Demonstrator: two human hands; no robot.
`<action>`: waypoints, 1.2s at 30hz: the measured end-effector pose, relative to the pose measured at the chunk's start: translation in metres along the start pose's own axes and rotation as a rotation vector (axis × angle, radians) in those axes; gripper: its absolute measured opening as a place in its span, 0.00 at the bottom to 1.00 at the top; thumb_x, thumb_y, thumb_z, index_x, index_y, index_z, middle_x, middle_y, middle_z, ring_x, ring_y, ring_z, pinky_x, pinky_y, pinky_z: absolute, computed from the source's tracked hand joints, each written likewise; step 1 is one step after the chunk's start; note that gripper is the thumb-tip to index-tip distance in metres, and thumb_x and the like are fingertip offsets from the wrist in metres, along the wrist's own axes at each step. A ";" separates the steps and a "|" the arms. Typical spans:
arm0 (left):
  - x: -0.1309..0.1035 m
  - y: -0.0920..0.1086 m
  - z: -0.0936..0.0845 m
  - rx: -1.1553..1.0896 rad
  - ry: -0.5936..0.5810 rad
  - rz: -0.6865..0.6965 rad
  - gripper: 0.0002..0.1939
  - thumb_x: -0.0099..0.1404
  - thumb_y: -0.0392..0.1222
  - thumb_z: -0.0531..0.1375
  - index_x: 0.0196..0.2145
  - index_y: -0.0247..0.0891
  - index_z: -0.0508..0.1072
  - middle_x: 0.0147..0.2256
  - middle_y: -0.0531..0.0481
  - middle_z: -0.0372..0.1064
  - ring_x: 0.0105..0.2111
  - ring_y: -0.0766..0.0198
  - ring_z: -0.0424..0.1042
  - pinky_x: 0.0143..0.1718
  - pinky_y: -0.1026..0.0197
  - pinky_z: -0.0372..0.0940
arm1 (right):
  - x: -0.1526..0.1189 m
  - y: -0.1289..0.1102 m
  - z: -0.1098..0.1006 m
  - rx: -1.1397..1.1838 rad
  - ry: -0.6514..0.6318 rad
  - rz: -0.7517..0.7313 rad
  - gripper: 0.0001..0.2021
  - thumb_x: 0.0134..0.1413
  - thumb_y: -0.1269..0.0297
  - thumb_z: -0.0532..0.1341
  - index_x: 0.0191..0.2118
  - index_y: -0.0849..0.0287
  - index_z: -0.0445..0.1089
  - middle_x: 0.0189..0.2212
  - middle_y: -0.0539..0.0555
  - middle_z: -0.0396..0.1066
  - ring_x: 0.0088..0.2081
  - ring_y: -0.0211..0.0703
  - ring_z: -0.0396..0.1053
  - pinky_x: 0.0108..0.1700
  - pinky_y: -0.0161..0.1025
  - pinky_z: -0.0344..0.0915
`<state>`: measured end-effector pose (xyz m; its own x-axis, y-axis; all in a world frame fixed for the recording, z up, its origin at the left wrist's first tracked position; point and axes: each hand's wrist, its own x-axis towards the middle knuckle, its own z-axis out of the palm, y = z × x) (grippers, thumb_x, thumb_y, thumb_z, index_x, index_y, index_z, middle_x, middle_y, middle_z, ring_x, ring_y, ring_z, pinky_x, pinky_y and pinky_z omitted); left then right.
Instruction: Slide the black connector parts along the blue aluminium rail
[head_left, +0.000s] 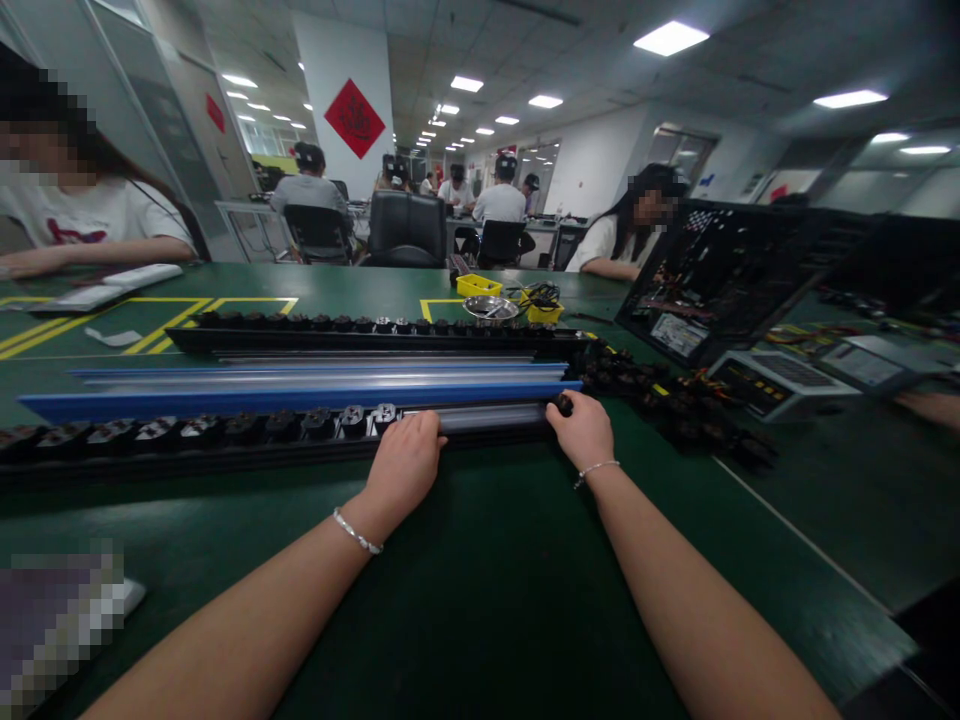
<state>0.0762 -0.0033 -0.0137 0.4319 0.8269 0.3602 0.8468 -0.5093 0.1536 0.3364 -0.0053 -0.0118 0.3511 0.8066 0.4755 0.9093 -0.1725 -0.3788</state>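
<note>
A long black rail holding a row of black socket modules lies across the green table. My left hand is closed at the rail, beside the last modules of the row; what its fingers grip is hidden. At the rail's right end my right hand pinches a small black piece. Between my hands a bare, shiny stretch of the rail shows. Just behind it lie blue-edged metal strips, and farther back stands a second black rail with modules.
Loose black modules are heaped at the right, near a power supply and an open computer case. Behind are a metal dish and a yellow bin. People sit at the left and across the table.
</note>
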 end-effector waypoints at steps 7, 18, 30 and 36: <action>0.000 0.000 0.000 -0.005 0.008 0.003 0.01 0.63 0.36 0.51 0.33 0.38 0.61 0.33 0.47 0.67 0.35 0.58 0.66 0.36 0.57 0.58 | 0.000 0.000 -0.002 -0.016 -0.011 -0.007 0.12 0.48 0.60 0.55 0.34 0.61 0.71 0.34 0.57 0.72 0.38 0.46 0.65 0.43 0.39 0.59; 0.000 0.000 0.000 0.009 -0.007 -0.007 0.01 0.64 0.37 0.51 0.33 0.38 0.61 0.33 0.47 0.67 0.35 0.58 0.66 0.36 0.57 0.58 | 0.002 0.003 -0.005 -0.013 -0.022 0.045 0.10 0.47 0.61 0.55 0.31 0.59 0.70 0.32 0.56 0.71 0.37 0.45 0.65 0.40 0.38 0.58; 0.000 -0.001 -0.001 0.025 0.007 0.013 0.01 0.63 0.36 0.52 0.33 0.38 0.61 0.33 0.47 0.67 0.34 0.58 0.66 0.34 0.58 0.57 | 0.003 0.005 -0.007 -0.025 -0.018 0.103 0.11 0.47 0.59 0.56 0.32 0.59 0.71 0.31 0.56 0.70 0.36 0.46 0.65 0.38 0.38 0.58; 0.000 -0.001 0.000 0.004 0.008 0.007 0.01 0.63 0.36 0.52 0.33 0.38 0.61 0.33 0.47 0.67 0.34 0.59 0.66 0.35 0.58 0.57 | 0.004 0.007 -0.009 -0.033 -0.021 0.113 0.12 0.47 0.59 0.55 0.33 0.58 0.71 0.30 0.56 0.70 0.36 0.46 0.65 0.37 0.38 0.58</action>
<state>0.0756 -0.0033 -0.0137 0.4353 0.8214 0.3684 0.8450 -0.5140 0.1476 0.3461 -0.0084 -0.0059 0.4473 0.7925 0.4145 0.8712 -0.2814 -0.4022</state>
